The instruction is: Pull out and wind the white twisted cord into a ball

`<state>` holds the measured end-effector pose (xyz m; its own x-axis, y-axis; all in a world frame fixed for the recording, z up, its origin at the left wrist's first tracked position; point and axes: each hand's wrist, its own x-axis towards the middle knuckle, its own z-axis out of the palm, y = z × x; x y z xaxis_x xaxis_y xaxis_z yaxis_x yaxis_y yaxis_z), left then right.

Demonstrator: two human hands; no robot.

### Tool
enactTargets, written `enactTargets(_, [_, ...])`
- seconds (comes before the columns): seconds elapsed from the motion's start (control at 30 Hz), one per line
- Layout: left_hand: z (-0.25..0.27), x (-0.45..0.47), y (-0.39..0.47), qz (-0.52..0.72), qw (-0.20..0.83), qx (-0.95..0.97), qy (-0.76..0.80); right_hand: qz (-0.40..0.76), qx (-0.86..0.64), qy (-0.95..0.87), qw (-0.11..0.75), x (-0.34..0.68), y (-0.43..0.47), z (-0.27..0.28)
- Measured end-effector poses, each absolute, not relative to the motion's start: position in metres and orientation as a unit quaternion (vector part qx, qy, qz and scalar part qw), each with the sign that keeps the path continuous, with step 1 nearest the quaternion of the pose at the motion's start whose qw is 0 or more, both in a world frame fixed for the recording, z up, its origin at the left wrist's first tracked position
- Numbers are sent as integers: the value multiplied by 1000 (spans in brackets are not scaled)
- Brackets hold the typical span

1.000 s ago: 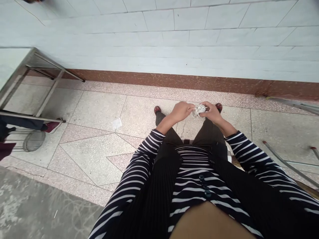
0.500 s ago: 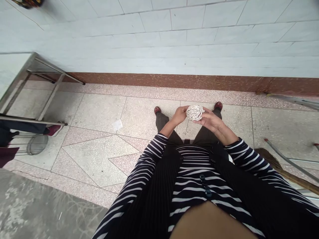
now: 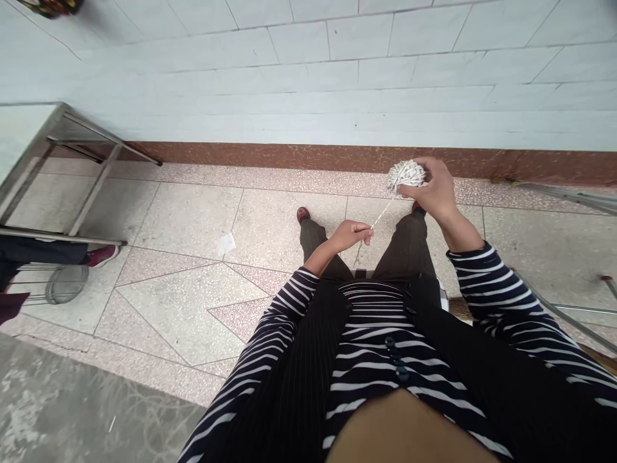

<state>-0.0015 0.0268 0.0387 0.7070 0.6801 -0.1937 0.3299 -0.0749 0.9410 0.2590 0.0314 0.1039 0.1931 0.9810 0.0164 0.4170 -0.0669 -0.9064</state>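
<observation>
A ball of white string (image 3: 405, 176) is in my right hand (image 3: 438, 188), whose fingers wrap its right side. From the ball a length of string (image 3: 385, 211) runs down and to the left, looking taut. My left hand (image 3: 351, 235) pinches this string between thumb and fingers, lower and nearer my body than the ball. A short loose end dangles under the left fingertips. Both hands are out in front of me above my legs, clear of each other.
A metal-framed table (image 3: 62, 116) stands at the left, with another person's shoe (image 3: 102, 255) and a wire basket (image 3: 67, 283) by it. White paper (image 3: 225, 244) lies on the tiled floor. A tiled wall (image 3: 308, 96) rises ahead. Metal legs (image 3: 578, 308) show at the right.
My right hand has moved up and right with the ball, away from my left hand. A stretch of string now spans between the hands, which were together on the ball before.
</observation>
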Motion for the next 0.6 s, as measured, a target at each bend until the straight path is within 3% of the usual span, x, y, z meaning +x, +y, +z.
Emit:
enactTargets(0.07, [51,-2,29,148,568,733,344,230,-714,-558,355,251,34,90])
enactTargets(0.13, [62,-2,39,151,534,753,354,238,-727,-562,315,238,30,73])
enactTargets(0.37, [74,-9,72,159,359,853,345,681,-520,-393,335,219,-4,50])
enactTargets(0.6, [47,-5,53,198,429,782,408,736,-425,-329,413,222,-22,72])
